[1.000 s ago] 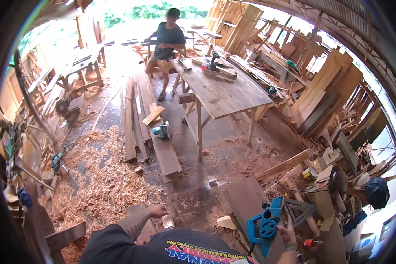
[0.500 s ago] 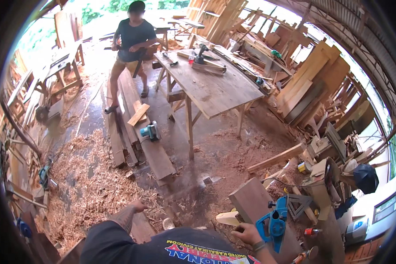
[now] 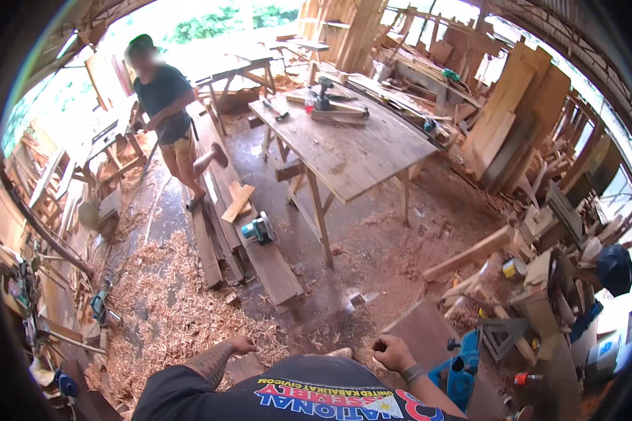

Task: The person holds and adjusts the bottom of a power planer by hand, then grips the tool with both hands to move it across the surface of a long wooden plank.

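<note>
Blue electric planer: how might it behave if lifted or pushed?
The blue electric planer is probably heavy for its size, given its bulky housing. Lying on the flat brown board, it seems likelier to slide than roll.

One left grip (image 3: 241, 344), one right grip (image 3: 395, 353); one planer (image 3: 460, 373) right of latter. Ahead of both: one co-worker (image 3: 165, 95), one saw (image 3: 258, 229) on planks (image 3: 275, 274), one drill (image 3: 322, 95) on worktop (image 3: 361, 158).

Daylight (image 3: 211, 45) is pouring in from the far end, curly shavings (image 3: 179, 298) are covering loads of the floor (image 3: 268, 193), and a wooden table (image 3: 354, 151) is standing mid-shop.
</note>
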{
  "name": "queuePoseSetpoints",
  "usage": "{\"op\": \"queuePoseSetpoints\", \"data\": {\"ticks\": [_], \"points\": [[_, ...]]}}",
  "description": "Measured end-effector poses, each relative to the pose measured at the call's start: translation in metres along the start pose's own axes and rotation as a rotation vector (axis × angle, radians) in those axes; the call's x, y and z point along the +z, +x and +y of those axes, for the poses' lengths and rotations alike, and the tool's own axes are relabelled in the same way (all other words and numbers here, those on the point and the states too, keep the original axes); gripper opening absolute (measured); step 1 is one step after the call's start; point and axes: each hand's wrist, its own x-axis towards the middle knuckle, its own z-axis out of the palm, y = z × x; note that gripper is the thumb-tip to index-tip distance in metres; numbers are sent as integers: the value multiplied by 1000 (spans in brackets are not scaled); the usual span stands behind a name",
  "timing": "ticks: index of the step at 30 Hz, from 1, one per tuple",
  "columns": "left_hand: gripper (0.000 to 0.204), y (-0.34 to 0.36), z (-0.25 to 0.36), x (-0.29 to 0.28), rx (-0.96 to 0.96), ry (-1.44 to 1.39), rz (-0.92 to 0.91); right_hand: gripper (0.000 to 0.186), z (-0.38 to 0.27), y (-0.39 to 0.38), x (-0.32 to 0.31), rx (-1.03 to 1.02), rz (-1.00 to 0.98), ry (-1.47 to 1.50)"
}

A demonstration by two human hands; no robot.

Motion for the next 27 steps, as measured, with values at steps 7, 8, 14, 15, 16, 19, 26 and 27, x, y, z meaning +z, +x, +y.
{"op": "queuePoseSetpoints", "data": {"ticks": [7, 8, 14, 15, 16, 19, 26, 27], "points": [[58, 70, 58, -77, -101, 112, 75, 21, 41, 31, -35, 2, 38, -53], [59, 78, 66, -80, -91, 94, 62, 22, 31, 32, -41, 42, 59, -27], [50, 158, 144, -105, 169, 165, -158, 31, 22, 35, -59, 124, 172, -29], [50, 165, 164, -116, 326, 265, -191, 34, 25, 35, -57, -21, 262, 23], [51, 172, 184, -131, 337, 266, -210, 37, 35, 37, -53, -3, 314, 26], [40, 201, 240, -197, 185, -320, -282, 45, 45, 27, -39, 179, 434, 61], [30, 348, 433, -309, 312, -1, -280, 52, 19, -37, 18, 592, 771, 167], [28, 359, 471, -292, 429, -81, -255, 52, 13, -46, 32, 636, 811, 175]]}}
